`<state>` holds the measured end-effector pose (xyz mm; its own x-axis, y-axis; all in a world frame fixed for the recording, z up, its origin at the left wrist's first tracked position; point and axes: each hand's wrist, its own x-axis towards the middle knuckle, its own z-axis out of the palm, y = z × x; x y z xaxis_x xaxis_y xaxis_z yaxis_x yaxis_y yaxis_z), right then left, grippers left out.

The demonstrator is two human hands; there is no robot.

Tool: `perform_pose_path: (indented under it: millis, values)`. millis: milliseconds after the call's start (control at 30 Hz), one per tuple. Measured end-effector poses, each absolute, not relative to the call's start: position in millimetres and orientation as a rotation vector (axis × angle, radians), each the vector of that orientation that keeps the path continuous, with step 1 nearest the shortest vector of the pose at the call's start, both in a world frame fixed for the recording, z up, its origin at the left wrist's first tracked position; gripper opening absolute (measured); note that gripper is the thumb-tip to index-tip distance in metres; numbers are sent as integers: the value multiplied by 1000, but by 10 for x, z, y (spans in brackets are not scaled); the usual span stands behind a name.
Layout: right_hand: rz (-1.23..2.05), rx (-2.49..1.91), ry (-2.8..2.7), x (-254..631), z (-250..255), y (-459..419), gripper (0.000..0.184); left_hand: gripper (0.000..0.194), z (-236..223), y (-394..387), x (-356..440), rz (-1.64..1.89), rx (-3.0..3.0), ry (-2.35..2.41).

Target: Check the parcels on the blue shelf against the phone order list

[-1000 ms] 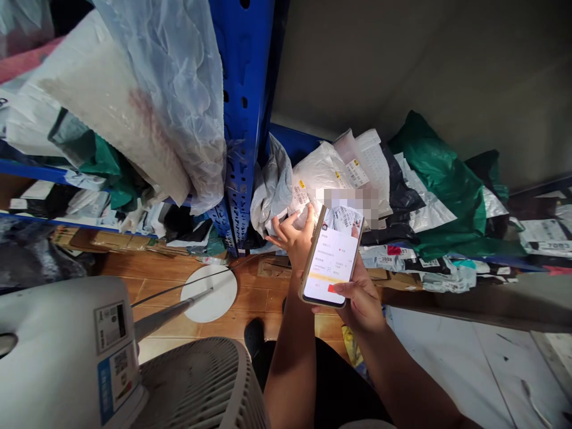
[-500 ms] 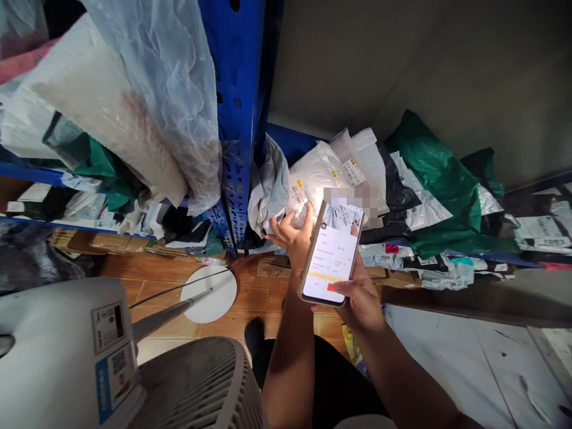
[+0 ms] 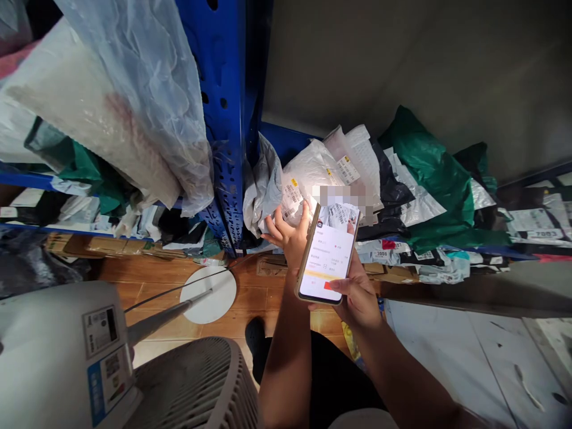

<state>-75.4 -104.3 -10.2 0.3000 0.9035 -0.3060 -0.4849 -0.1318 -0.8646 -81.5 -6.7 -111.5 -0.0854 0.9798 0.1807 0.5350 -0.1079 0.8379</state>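
My right hand [image 3: 360, 295] is wrapped round a smartphone [image 3: 329, 256], its thumb on the lower part of the lit screen by a red button. The screen shows a camera picture of a label above lines of text. Beyond the phone, my left hand [image 3: 290, 232] has its fingers spread against the lower front of a white parcel bag [image 3: 308, 170], close to its barcode label [image 3: 292, 198]. The phone hides part of that bag. A greyish crumpled bag [image 3: 264, 187] stands just left of my left fingers, and another labelled bag [image 3: 346, 164] leans behind on the right.
A blue shelf post [image 3: 226, 119] rises left of the parcels. Black and green bags [image 3: 431, 173] fill the shelf rightward. A large plastic-wrapped parcel [image 3: 134, 107] juts out at upper left. A white fan [image 3: 192, 381] stands at lower left, near its round base [image 3: 208, 298].
The view has shifted slightly, so the shelf and parcels sit a little further left. My left hand stays at the white bag and my right hand keeps the phone, thumb at the red button.
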Motion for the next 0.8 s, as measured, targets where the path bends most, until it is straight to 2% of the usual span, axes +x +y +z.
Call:
perform_pose_path:
  millis: [367, 800]
  values:
    - [1292, -1107, -526, -692, -103, -1080, 121, 69, -1185, -37, -707, 1119, 1584, 1699]
    - [1313, -1120, -520, -641, -82, -1119, 126, 62, -1059, -84, -788, 1138, 1620, 1692]
